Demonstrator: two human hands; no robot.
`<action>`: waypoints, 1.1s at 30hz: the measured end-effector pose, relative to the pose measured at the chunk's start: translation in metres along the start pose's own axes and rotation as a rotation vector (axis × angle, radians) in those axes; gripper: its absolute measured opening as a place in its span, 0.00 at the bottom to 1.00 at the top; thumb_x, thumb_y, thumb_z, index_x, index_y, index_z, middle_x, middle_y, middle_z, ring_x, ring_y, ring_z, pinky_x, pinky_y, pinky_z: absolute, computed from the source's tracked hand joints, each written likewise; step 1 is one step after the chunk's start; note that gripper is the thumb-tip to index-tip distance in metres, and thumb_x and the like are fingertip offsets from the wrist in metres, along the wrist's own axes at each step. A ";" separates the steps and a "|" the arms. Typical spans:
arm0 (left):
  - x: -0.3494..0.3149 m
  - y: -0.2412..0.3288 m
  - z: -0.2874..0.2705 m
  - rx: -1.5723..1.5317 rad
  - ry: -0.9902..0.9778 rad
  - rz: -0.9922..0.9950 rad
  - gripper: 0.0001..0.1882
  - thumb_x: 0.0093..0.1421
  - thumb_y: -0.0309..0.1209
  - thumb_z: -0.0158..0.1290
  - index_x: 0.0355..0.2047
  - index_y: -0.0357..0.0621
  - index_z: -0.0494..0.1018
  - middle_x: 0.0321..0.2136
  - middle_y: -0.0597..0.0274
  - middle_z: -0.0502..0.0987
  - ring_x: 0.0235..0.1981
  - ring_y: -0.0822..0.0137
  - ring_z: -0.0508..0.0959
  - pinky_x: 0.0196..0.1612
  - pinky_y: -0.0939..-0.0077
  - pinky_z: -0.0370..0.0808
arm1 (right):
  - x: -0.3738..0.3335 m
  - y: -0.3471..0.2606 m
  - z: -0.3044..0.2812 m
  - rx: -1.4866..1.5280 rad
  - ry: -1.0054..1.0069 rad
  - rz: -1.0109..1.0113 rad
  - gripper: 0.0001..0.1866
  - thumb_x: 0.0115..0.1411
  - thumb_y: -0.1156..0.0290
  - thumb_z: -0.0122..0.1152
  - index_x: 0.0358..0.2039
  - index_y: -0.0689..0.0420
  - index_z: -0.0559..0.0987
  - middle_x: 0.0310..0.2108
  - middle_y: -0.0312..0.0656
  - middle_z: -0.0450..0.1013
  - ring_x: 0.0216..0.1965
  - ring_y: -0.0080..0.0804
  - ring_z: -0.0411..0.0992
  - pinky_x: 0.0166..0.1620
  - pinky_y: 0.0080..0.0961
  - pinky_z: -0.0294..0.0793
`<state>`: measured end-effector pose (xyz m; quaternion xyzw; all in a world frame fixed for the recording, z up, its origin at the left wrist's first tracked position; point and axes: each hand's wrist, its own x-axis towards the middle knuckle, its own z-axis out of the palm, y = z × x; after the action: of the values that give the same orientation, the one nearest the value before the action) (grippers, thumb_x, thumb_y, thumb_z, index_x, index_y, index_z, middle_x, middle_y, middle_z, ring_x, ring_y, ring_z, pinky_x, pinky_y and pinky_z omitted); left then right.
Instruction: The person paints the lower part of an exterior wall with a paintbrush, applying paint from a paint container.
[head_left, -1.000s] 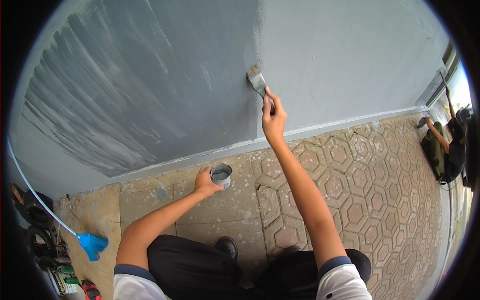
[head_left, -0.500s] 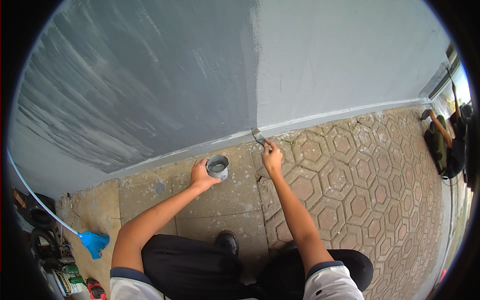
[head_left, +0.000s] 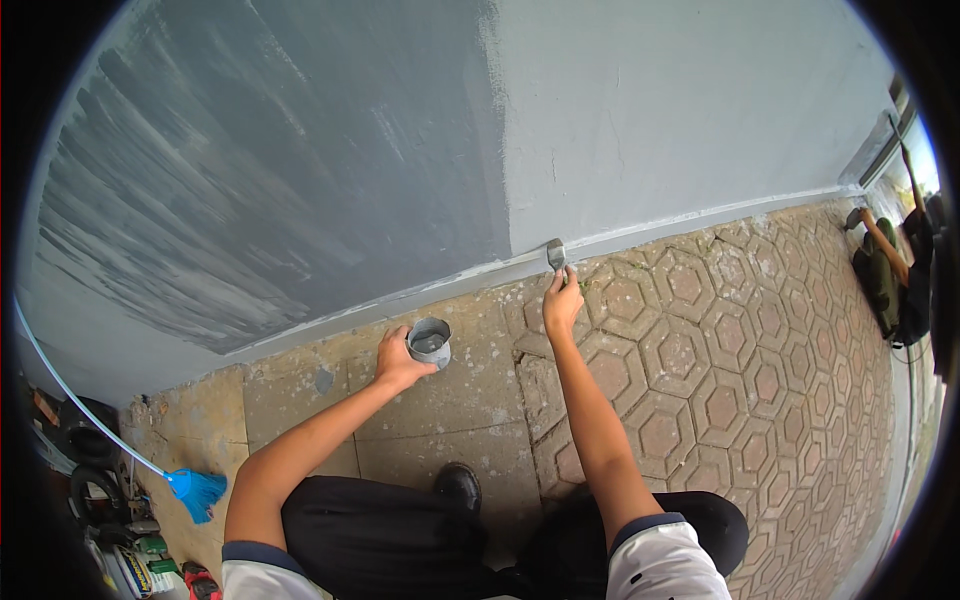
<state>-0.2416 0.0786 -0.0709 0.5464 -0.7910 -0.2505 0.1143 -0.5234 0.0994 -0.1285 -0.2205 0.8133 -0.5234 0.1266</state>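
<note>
In my left hand is a small round container of grey paint, gripped by its side above the paving. The fingers of my right hand pinch the handle of a flat paintbrush. Its bristles lie against the narrow ledge along the foot of the wall, just right of the dark paint's edge. Left of that edge the wall is coated in streaky dark grey paint; to the right its surface is lighter grey.
Hexagon-patterned pavers cover the ground on the right, plain slabs the left. A blue broom leans at the left, near tyres and assorted items. At the far right another person is by the wall. My dark shoe stands between my arms.
My right hand has moved the paintbrush rightward along the ledge, past the dark paint's edge, and the brush now points more upright. The container stays in my left hand, nearly unmoved.
</note>
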 end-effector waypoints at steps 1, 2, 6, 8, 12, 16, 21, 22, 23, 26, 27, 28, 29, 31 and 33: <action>0.001 0.004 0.002 -0.004 -0.003 0.011 0.35 0.27 0.36 0.66 0.38 0.36 0.69 0.38 0.49 0.71 0.43 0.53 0.71 0.47 0.65 0.69 | 0.004 0.007 0.002 -0.002 0.012 -0.001 0.18 0.59 0.68 0.49 0.48 0.59 0.71 0.32 0.61 0.72 0.36 0.57 0.71 0.40 0.44 0.68; 0.003 0.009 0.004 -0.013 -0.016 0.012 0.35 0.27 0.36 0.66 0.39 0.36 0.69 0.38 0.49 0.71 0.43 0.53 0.71 0.47 0.65 0.69 | 0.007 0.014 0.005 -0.063 -0.005 -0.025 0.17 0.59 0.69 0.49 0.48 0.60 0.71 0.33 0.61 0.72 0.36 0.57 0.71 0.40 0.44 0.68; 0.003 0.015 0.006 -0.023 -0.040 0.018 0.35 0.27 0.36 0.66 0.39 0.36 0.69 0.39 0.48 0.71 0.44 0.52 0.71 0.48 0.65 0.69 | -0.019 0.017 0.031 -0.186 -0.187 -0.142 0.17 0.59 0.71 0.46 0.48 0.60 0.71 0.35 0.59 0.71 0.38 0.58 0.70 0.40 0.45 0.70; 0.000 0.012 0.006 -0.016 -0.015 0.026 0.35 0.27 0.36 0.66 0.38 0.36 0.69 0.39 0.48 0.71 0.44 0.52 0.70 0.48 0.64 0.69 | -0.050 0.010 0.044 -0.219 -0.333 -0.212 0.16 0.60 0.69 0.46 0.48 0.53 0.71 0.34 0.56 0.71 0.36 0.57 0.71 0.39 0.46 0.71; 0.002 0.010 0.004 -0.011 -0.001 0.033 0.34 0.27 0.36 0.66 0.38 0.36 0.69 0.39 0.48 0.71 0.44 0.52 0.70 0.47 0.64 0.69 | -0.063 0.005 0.044 -0.359 -0.541 -0.451 0.16 0.60 0.66 0.46 0.48 0.44 0.72 0.35 0.49 0.72 0.35 0.52 0.73 0.36 0.45 0.72; 0.000 0.009 -0.003 -0.020 0.009 0.019 0.34 0.27 0.36 0.66 0.37 0.36 0.69 0.39 0.48 0.71 0.44 0.52 0.71 0.47 0.64 0.69 | -0.009 0.005 0.011 -0.438 -0.346 -0.387 0.16 0.60 0.67 0.45 0.49 0.44 0.71 0.36 0.47 0.71 0.34 0.52 0.72 0.35 0.45 0.72; -0.008 0.002 -0.010 0.002 0.075 0.035 0.33 0.27 0.35 0.66 0.37 0.35 0.70 0.37 0.49 0.72 0.42 0.53 0.72 0.46 0.65 0.70 | 0.018 0.025 -0.013 -0.369 -0.069 -0.246 0.18 0.61 0.68 0.44 0.52 0.47 0.68 0.37 0.50 0.69 0.35 0.53 0.71 0.36 0.44 0.71; -0.010 0.002 -0.010 0.001 0.072 0.037 0.33 0.27 0.35 0.66 0.37 0.35 0.70 0.37 0.49 0.72 0.42 0.53 0.72 0.46 0.65 0.70 | 0.022 0.027 -0.013 -0.293 0.042 -0.160 0.17 0.61 0.68 0.44 0.51 0.51 0.70 0.36 0.51 0.70 0.36 0.54 0.70 0.37 0.44 0.70; -0.011 0.002 -0.011 -0.004 0.077 0.036 0.33 0.27 0.34 0.66 0.37 0.35 0.70 0.37 0.49 0.72 0.42 0.53 0.72 0.46 0.65 0.70 | 0.026 0.028 -0.013 -0.215 0.154 -0.074 0.17 0.61 0.68 0.45 0.50 0.55 0.71 0.35 0.53 0.70 0.36 0.54 0.70 0.38 0.44 0.69; -0.016 -0.002 -0.014 0.002 0.080 0.034 0.33 0.27 0.34 0.66 0.36 0.34 0.70 0.37 0.49 0.73 0.42 0.53 0.72 0.45 0.66 0.70 | 0.009 0.025 0.006 -0.260 -0.004 -0.131 0.19 0.62 0.69 0.43 0.53 0.54 0.67 0.36 0.53 0.69 0.36 0.55 0.69 0.38 0.43 0.69; -0.017 -0.003 -0.015 0.010 0.087 0.024 0.32 0.27 0.34 0.66 0.36 0.34 0.70 0.36 0.49 0.73 0.41 0.53 0.73 0.45 0.66 0.71 | -0.005 0.021 0.018 -0.246 -0.057 -0.207 0.19 0.61 0.68 0.44 0.53 0.54 0.68 0.34 0.53 0.70 0.36 0.54 0.70 0.37 0.43 0.70; -0.017 -0.003 -0.014 0.010 0.083 0.032 0.32 0.27 0.34 0.66 0.36 0.34 0.70 0.36 0.49 0.73 0.41 0.53 0.73 0.45 0.66 0.71 | -0.019 0.023 0.027 -0.307 -0.167 -0.243 0.19 0.61 0.68 0.44 0.54 0.51 0.67 0.34 0.52 0.70 0.34 0.53 0.71 0.36 0.43 0.71; -0.018 -0.004 -0.013 -0.008 0.086 0.026 0.32 0.27 0.34 0.66 0.36 0.35 0.70 0.36 0.50 0.73 0.40 0.53 0.73 0.44 0.66 0.71 | -0.035 0.027 0.034 -0.367 -0.280 -0.278 0.20 0.61 0.68 0.44 0.55 0.48 0.67 0.33 0.51 0.70 0.32 0.52 0.71 0.34 0.43 0.72; -0.017 -0.005 -0.015 -0.022 0.089 0.025 0.32 0.27 0.33 0.66 0.36 0.35 0.70 0.35 0.50 0.74 0.39 0.53 0.74 0.44 0.66 0.71 | -0.058 0.027 0.040 -0.407 -0.493 -0.534 0.19 0.61 0.67 0.45 0.54 0.42 0.67 0.33 0.46 0.71 0.29 0.50 0.73 0.31 0.43 0.73; -0.016 -0.003 -0.015 -0.032 0.086 0.008 0.32 0.27 0.34 0.66 0.36 0.36 0.71 0.34 0.49 0.75 0.38 0.53 0.75 0.43 0.66 0.72 | -0.051 0.025 0.041 -0.407 -0.483 -0.605 0.19 0.60 0.67 0.45 0.53 0.42 0.68 0.33 0.45 0.71 0.28 0.49 0.73 0.30 0.42 0.73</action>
<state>-0.2263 0.0882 -0.0590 0.5514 -0.7834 -0.2389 0.1583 -0.4665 0.1008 -0.1695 -0.5852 0.7457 -0.2995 0.1083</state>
